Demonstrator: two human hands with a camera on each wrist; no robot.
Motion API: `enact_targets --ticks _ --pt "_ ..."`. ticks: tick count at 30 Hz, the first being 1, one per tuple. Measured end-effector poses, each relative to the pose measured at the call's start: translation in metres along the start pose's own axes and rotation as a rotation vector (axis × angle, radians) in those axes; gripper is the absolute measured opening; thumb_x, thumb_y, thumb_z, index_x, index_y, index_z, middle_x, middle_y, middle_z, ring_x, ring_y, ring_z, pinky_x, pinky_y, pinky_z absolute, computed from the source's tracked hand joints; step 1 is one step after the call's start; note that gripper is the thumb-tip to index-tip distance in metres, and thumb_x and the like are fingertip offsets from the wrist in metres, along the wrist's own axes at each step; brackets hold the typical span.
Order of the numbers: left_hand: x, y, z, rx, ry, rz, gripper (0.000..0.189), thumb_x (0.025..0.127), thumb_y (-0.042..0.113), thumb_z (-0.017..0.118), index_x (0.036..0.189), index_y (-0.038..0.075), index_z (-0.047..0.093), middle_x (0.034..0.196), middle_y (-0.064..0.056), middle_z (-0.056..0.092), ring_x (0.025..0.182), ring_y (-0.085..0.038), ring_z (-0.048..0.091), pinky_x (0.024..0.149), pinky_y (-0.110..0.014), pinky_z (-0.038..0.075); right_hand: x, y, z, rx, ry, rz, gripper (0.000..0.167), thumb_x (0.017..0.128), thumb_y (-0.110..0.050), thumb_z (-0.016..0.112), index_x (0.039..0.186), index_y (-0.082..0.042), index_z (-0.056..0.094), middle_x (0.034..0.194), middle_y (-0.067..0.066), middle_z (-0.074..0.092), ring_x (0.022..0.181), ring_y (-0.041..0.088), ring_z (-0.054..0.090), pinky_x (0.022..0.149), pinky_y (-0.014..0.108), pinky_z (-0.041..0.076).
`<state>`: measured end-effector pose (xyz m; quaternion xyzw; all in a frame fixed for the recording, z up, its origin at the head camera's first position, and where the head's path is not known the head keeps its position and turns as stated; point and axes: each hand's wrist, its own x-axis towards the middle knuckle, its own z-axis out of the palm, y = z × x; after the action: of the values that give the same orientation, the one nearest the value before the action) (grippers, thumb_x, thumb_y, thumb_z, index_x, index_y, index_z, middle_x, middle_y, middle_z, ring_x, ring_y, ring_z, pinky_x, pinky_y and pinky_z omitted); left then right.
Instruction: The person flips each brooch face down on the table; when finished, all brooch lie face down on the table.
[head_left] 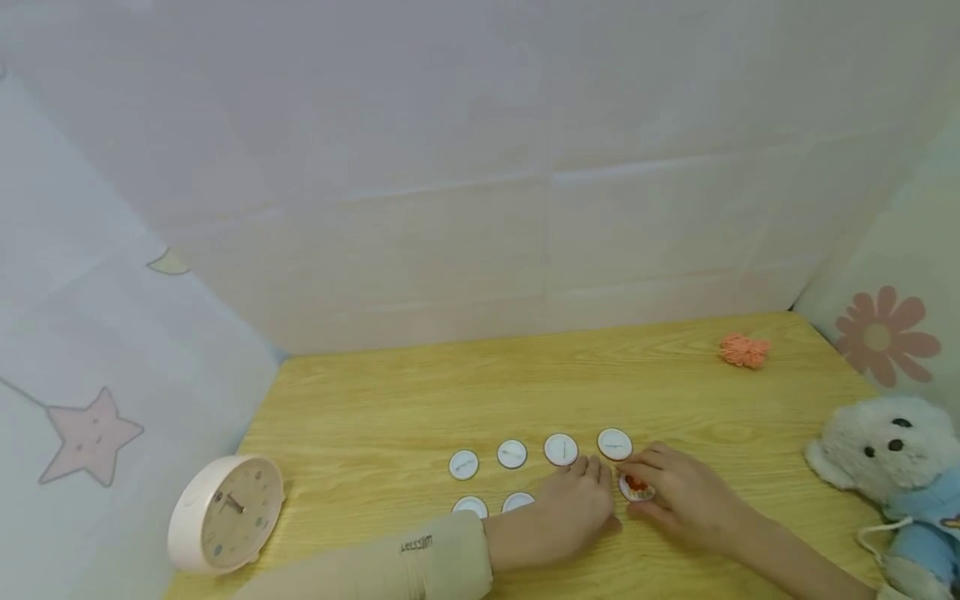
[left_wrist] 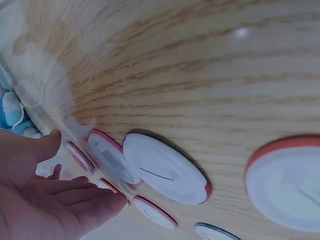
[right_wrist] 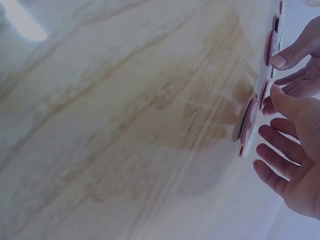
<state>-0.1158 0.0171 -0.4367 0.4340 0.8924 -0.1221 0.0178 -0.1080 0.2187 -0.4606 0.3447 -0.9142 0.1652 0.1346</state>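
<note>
Several round pin-back badges lie on the wooden table in two rows, most with white backs and pins up, such as the back-row badge (head_left: 561, 450). My right hand (head_left: 686, 496) has its thumb and fingers at opposite edges of a badge with a red picture (head_left: 636, 486), at the right end of the front row. Beside it my left hand (head_left: 558, 517) lies low over the front row with fingers extended, hiding part of that row. In the left wrist view its fingers (left_wrist: 100, 200) look straight, near the badges, holding nothing. The right wrist view shows both hands close together.
A pink-framed clock (head_left: 225, 515) stands at the table's left. At the back right lies a bundle of coral yarn (head_left: 744, 351). A white plush bear (head_left: 885, 450) in blue sits at the right edge. Pale sheets (head_left: 450, 250) enclose the table's back and sides.
</note>
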Motion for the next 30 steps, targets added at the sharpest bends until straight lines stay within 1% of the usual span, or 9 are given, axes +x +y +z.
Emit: enact_targets --ticks 4,9,12,15,18,20,25,27,30 --pt "0.005 0.002 0.000 0.019 -0.013 0.021 0.064 0.098 0.051 0.049 0.140 0.003 0.050 0.140 -0.010 0.052 0.128 -0.020 0.050 0.103 -0.026 0.043 -0.001 0.005 0.000 -0.018 0.021 0.002 0.050 0.074 -0.028 0.084 0.117 -0.007 0.069 0.108 -0.002 0.067 0.093 0.009 0.058 0.073 0.032 0.056" --pt "0.005 0.006 0.002 0.016 -0.042 0.010 0.062 0.098 0.051 0.047 0.141 0.007 0.051 0.142 -0.009 0.050 0.131 -0.020 0.047 0.098 -0.025 0.047 -0.002 0.007 0.001 -0.004 0.018 0.001 0.046 0.073 -0.028 0.085 0.113 -0.010 0.071 0.103 -0.005 0.066 0.089 0.006 0.057 0.070 0.029 0.056" --pt "0.004 0.006 0.005 0.010 -0.029 0.005 0.060 0.098 0.051 0.048 0.138 0.008 0.054 0.141 -0.008 0.051 0.131 -0.020 0.047 0.096 -0.026 0.049 -0.003 0.008 0.003 0.014 0.024 -0.006 0.043 0.074 -0.027 0.085 0.112 -0.012 0.071 0.101 -0.007 0.065 0.088 0.005 0.056 0.069 0.028 0.055" --pt "0.004 0.007 0.008 0.022 -0.007 0.004 0.059 0.097 0.052 0.049 0.136 0.008 0.057 0.140 -0.008 0.052 0.131 -0.020 0.047 0.097 -0.027 0.048 -0.004 0.008 0.004 0.012 0.051 -0.008 0.045 0.073 -0.027 0.086 0.112 -0.012 0.071 0.103 -0.006 0.064 0.091 0.007 0.057 0.070 0.030 0.056" --pt "0.004 0.008 0.010 0.029 0.013 0.002 0.060 0.097 0.053 0.049 0.136 0.008 0.056 0.140 -0.007 0.052 0.131 -0.020 0.046 0.099 -0.029 0.047 -0.006 0.008 0.005 -0.007 0.074 0.007 0.048 0.070 -0.027 0.087 0.112 -0.010 0.070 0.105 -0.004 0.063 0.093 0.009 0.058 0.072 0.032 0.056" --pt "0.004 0.008 0.012 0.025 0.026 0.000 0.060 0.097 0.053 0.049 0.136 0.009 0.056 0.140 -0.007 0.052 0.131 -0.020 0.046 0.100 -0.030 0.047 -0.007 0.008 0.005 -0.024 0.064 0.025 0.049 0.070 -0.028 0.087 0.112 -0.009 0.069 0.106 -0.002 0.064 0.094 0.011 0.059 0.074 0.034 0.057" --pt "0.003 0.010 0.013 0.012 0.001 -0.007 0.061 0.098 0.053 0.045 0.139 0.009 0.053 0.143 -0.008 0.049 0.134 -0.020 0.043 0.100 -0.029 0.046 -0.009 0.005 0.007 -0.014 -0.002 0.065 0.048 0.076 -0.031 0.083 0.116 -0.008 0.068 0.109 -0.001 0.065 0.096 0.013 0.059 0.078 0.037 0.056" --pt "0.002 0.011 0.014 0.015 -0.010 -0.013 0.062 0.099 0.054 0.043 0.141 0.009 0.051 0.145 -0.007 0.047 0.135 -0.020 0.041 0.100 -0.030 0.047 -0.010 0.004 0.008 0.007 0.003 0.065 0.049 0.077 -0.031 0.082 0.118 -0.009 0.068 0.110 -0.002 0.064 0.095 0.011 0.059 0.078 0.036 0.056" --pt "0.003 0.012 0.014 0.031 -0.006 -0.025 0.063 0.098 0.055 0.043 0.141 0.009 0.051 0.145 -0.006 0.048 0.135 -0.019 0.041 0.100 -0.030 0.047 -0.013 0.003 0.011 0.046 0.044 0.051 0.050 0.076 -0.030 0.083 0.119 -0.010 0.067 0.110 -0.005 0.063 0.093 0.006 0.058 0.074 0.033 0.056"
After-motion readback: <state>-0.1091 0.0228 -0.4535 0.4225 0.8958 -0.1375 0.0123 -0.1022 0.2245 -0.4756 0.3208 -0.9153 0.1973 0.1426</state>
